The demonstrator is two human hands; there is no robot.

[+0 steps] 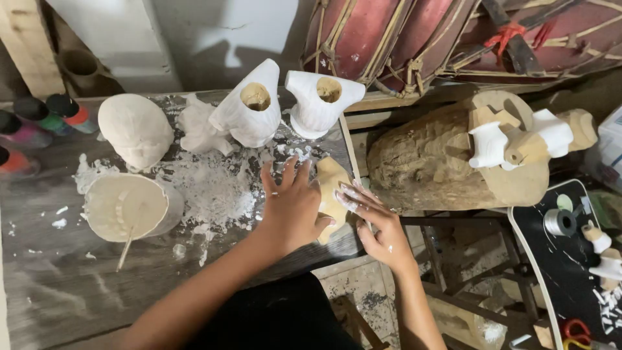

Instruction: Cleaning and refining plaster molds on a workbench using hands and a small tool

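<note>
wall (214, 32): white, shadowed | worktable (58, 279): grey wood, white-spattered | wooden post (23, 45): upper left

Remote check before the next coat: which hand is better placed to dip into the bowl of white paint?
Left, probably. The left hand lies nearer the paint bowl on the table's left, while the right hand, fingers already white, supports the wooden piece at the table's right edge.
</note>
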